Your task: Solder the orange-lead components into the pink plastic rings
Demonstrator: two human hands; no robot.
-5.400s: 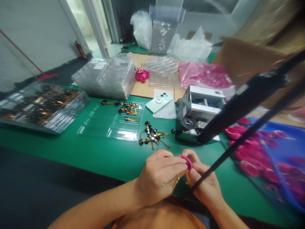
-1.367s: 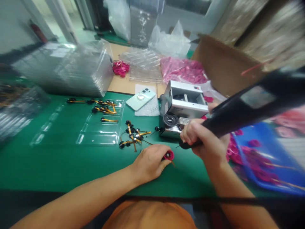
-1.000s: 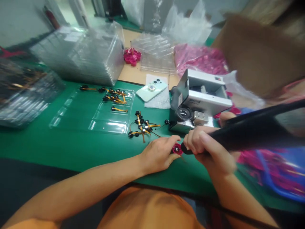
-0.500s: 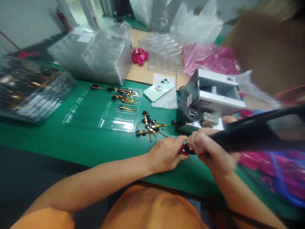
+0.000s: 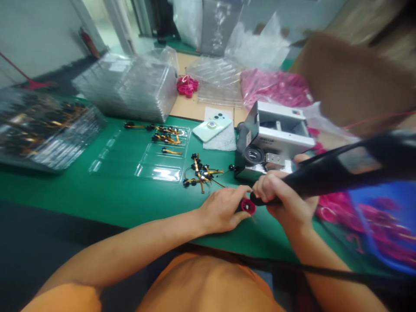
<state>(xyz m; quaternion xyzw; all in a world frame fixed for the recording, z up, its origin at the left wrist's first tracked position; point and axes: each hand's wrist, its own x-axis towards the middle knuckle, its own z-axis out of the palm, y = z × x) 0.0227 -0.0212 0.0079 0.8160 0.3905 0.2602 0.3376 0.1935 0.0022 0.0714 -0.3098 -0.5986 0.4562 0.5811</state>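
Between its thumb and fingers my left hand [image 5: 225, 209] pinches a small pink round part [image 5: 248, 207], whose open end faces right with something small and dark inside. My right hand [image 5: 284, 195] is wrapped round a long black tool [image 5: 312, 184], its narrow end close to the pink part. The tool's wide body stretches off to the right. Just beyond my left hand lies a loose pile of small black parts with orange flex strips [image 5: 201, 173]. A clear plastic tray [image 5: 123, 158] holds more such parts along its top and right.
A light green phone [image 5: 212, 126] lies behind the pile. Right of it stand a white box [image 5: 284, 141] and a round black speaker-like device [image 5: 254, 154]. Stacked clear trays [image 5: 130, 86] fill the back left. A blue tray [image 5: 373, 225] with pink parts is at the right.
The tool's tip has drawn slightly away from the pink part, whose open end now shows. The camera view has also shifted a little.
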